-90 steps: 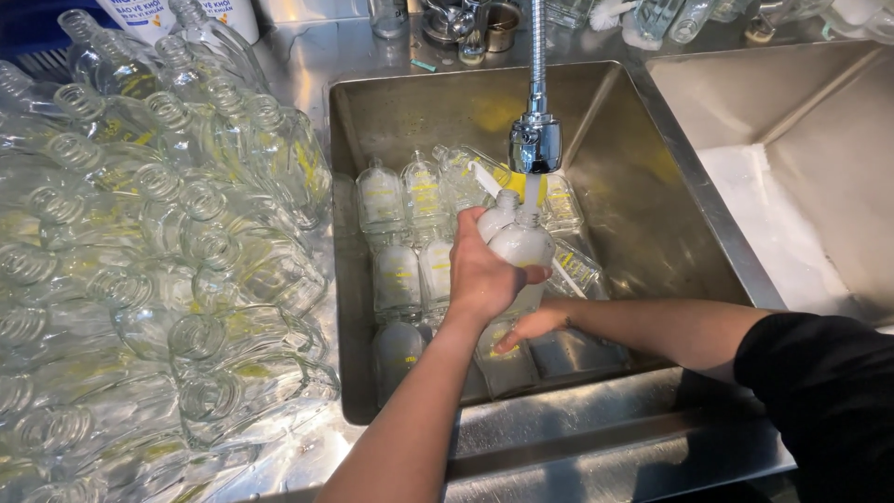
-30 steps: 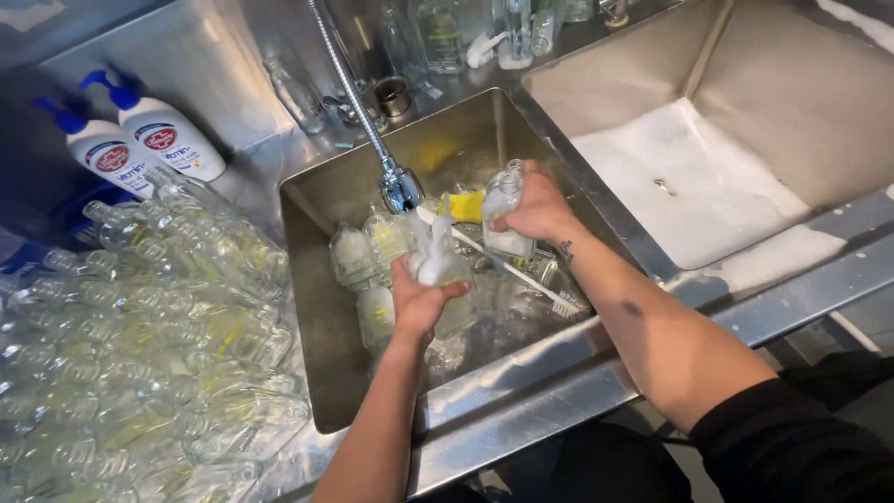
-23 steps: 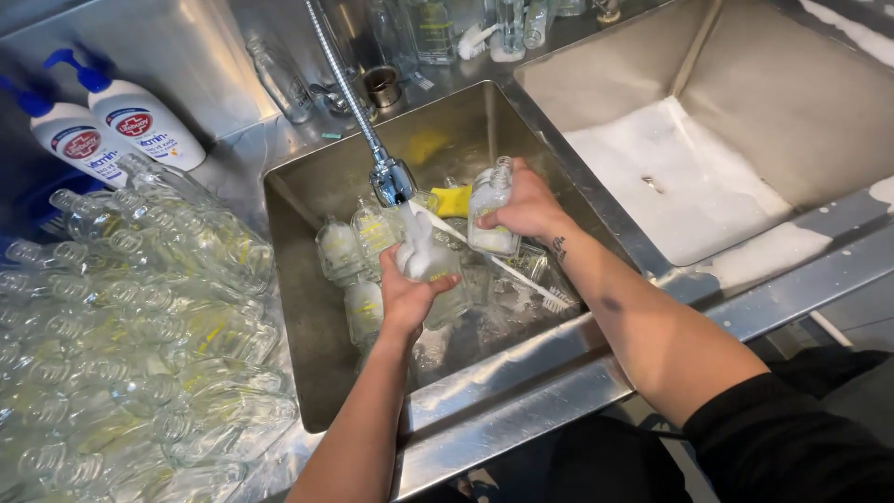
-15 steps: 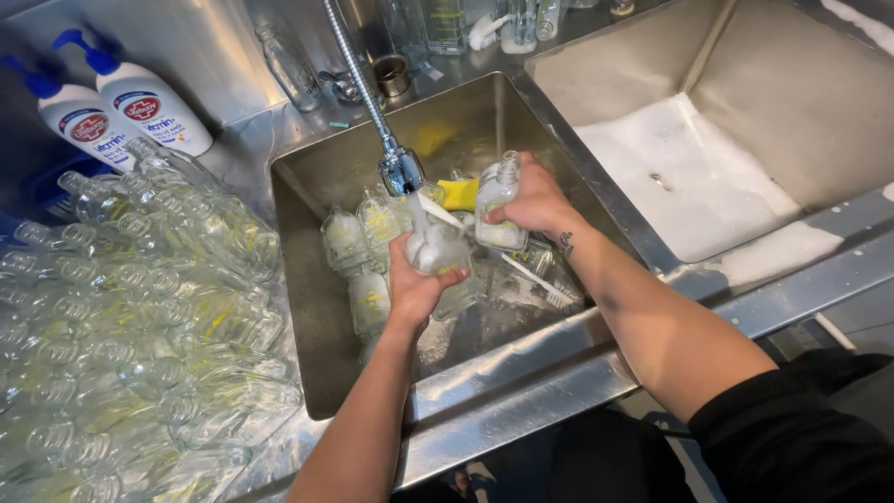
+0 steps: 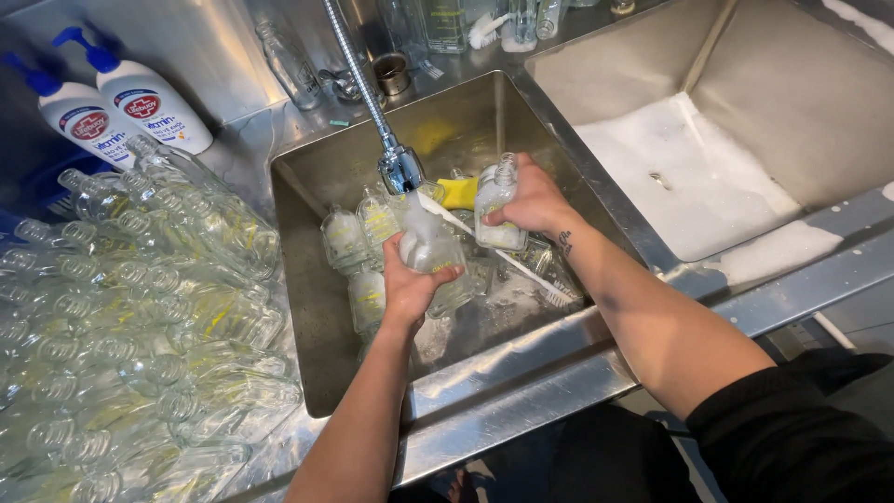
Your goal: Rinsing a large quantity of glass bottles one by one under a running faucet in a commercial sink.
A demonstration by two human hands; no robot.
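Over a steel sink [image 5: 307, 307] my left hand [image 5: 412, 284] grips a clear glass bottle [image 5: 428, 244] directly under the spray tap [image 5: 400, 168], with water running over it. My right hand [image 5: 535, 200] holds a second clear glass bottle [image 5: 495, 200] upright, a little to the right of the tap. Several more clear bottles [image 5: 358, 233] lie in the sink below. A white bottle brush [image 5: 517, 270] slants across them, and a yellow sponge [image 5: 458, 192] sits behind.
A large heap of clear glass bottles [image 5: 130, 317] covers the steel drainboard on the left. Two white pump bottles [image 5: 140, 98] with blue tops stand at the back left. A second basin [image 5: 689, 177] on the right holds foamy water. More bottles stand along the back ledge.
The view has shifted slightly. My left hand keeps its bottle under the tap and my right hand has lifted its bottle a little nearer the tap.
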